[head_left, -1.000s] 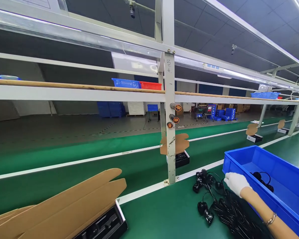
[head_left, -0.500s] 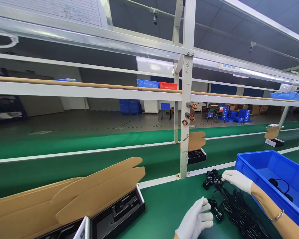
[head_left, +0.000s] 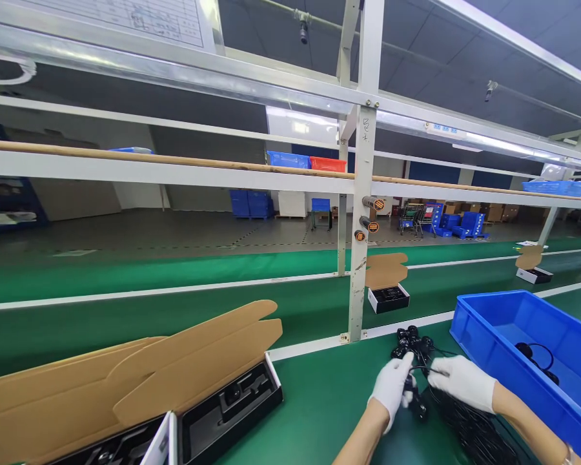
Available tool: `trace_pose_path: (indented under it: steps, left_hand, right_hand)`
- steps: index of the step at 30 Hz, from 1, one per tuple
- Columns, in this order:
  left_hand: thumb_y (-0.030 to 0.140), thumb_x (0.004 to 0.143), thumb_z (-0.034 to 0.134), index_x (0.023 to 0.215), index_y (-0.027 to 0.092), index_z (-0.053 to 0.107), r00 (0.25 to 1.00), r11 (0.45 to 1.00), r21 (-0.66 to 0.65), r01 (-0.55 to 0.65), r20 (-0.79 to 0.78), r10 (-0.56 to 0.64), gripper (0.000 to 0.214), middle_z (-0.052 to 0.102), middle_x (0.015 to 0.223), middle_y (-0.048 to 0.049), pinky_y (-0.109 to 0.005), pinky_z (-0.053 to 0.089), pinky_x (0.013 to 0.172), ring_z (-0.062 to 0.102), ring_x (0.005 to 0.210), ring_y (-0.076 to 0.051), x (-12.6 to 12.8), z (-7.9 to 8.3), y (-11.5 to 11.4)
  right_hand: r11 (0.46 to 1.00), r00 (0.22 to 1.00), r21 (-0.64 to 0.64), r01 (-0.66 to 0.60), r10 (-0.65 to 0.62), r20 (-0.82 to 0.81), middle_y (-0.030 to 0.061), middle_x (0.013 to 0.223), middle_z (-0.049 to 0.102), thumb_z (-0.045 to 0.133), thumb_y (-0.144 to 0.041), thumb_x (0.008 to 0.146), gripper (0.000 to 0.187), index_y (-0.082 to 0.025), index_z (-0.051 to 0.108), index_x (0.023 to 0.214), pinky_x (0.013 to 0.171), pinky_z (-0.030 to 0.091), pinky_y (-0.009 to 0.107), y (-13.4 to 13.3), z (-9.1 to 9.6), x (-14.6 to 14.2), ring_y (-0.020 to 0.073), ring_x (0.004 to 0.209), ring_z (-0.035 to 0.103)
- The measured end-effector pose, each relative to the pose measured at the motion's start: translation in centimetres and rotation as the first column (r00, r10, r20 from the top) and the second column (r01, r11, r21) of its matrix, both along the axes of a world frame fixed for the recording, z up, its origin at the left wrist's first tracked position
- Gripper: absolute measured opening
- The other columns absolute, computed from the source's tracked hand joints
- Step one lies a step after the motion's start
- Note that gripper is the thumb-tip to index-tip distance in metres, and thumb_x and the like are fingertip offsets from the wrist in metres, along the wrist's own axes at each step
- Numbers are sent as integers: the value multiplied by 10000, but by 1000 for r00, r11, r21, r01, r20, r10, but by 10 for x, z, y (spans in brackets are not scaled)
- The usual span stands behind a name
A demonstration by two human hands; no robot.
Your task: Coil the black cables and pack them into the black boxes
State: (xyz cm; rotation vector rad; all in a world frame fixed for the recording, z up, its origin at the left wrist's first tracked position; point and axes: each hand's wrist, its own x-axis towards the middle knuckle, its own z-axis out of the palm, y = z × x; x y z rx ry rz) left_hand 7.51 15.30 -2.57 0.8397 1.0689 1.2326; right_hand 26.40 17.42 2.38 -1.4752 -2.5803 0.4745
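Observation:
Both my hands wear white gloves. My left hand closes around a black cable connector, and my right hand pinches a thin black cable beside it. A cluster of black connectors lies just beyond my hands on the green bench. A coiled bundle of black cable runs from under my right hand toward the lower right. The bundle's far end is hidden by the blue bin.
A blue plastic bin holding a black cabled part stands at right. To the left lies an open cardboard box with a black foam insert. A white steel upright rises behind. Boxes ride a green conveyor belt.
My left hand has entered from the lower edge and taken hold of a connector. My right hand has moved down, drawing cable toward it. The view has shifted slightly.

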Motion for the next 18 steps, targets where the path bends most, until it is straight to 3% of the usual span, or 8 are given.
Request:
trace_pose_path:
  steps: [4,6,8,10,12,14,16,18]
  left_hand:
    - [519,653,809,714,220,630,942,894,327,-308,-27,334,354,566,833,-4,-303,429,889,512,828,-172,-25,38,-20]
    - [492,690,795,852,233,651,897,816,399,-418,42,440,338,584,968,-23,-306,379,987,518,951,-188,-33,65,-28]
    - [513,767,727,1021,247,606,865,767,411,-493,137,482,387,577,1038,-29,-312,400,977,534,969,-174,-42,91,-34]
    - [575,847,604,1078,236,556,867,771,397,-499,220,448,413,574,1025,-35,-286,469,831,549,849,-138,-55,109,-43]
    - [595,868,561,1019,215,551,885,840,323,-435,322,335,409,570,964,-25,-207,433,598,494,669,-82,-69,116,-57]
    - [542,838,645,939,202,546,869,916,222,-335,447,210,368,559,906,-3,-168,332,489,414,575,-45,-80,109,-74]
    - [435,763,771,881,205,514,811,958,149,-244,573,118,364,561,869,16,-155,308,490,403,558,-31,-84,91,-89]
    - [377,699,837,842,214,469,768,979,88,-183,635,86,427,581,834,21,-157,296,494,408,533,-27,-85,66,-100]
  right_hand:
    - [948,939,306,92,-185,290,57,762,702,502,-227,845,206,-229,702,795,637,387,304,-8,20,32,237,716,646]
    - [778,922,603,176,-345,176,88,801,704,430,-236,911,286,-226,717,916,667,394,326,-21,45,33,261,773,649]
    - [644,944,744,179,-325,54,91,841,703,402,-282,946,316,-231,709,1001,683,398,327,-39,69,21,257,797,646]
    - [755,992,655,27,-101,75,37,836,708,455,-315,934,258,-272,707,968,657,399,291,-56,88,-1,210,752,644]
    - [889,969,389,-244,205,139,-32,727,687,555,-327,878,155,-295,698,826,576,369,253,-62,100,-32,159,645,617]
    - [903,944,276,-328,307,117,-47,641,644,585,-311,844,156,-274,665,715,536,336,245,-48,111,-68,142,588,582]
    - [881,985,456,-126,165,-47,-16,671,640,521,-309,880,233,-243,630,684,584,362,255,-15,125,-106,156,637,590]
    - [784,922,591,193,60,-381,25,827,676,505,-378,901,227,-233,631,781,700,424,283,30,141,-142,186,776,623]
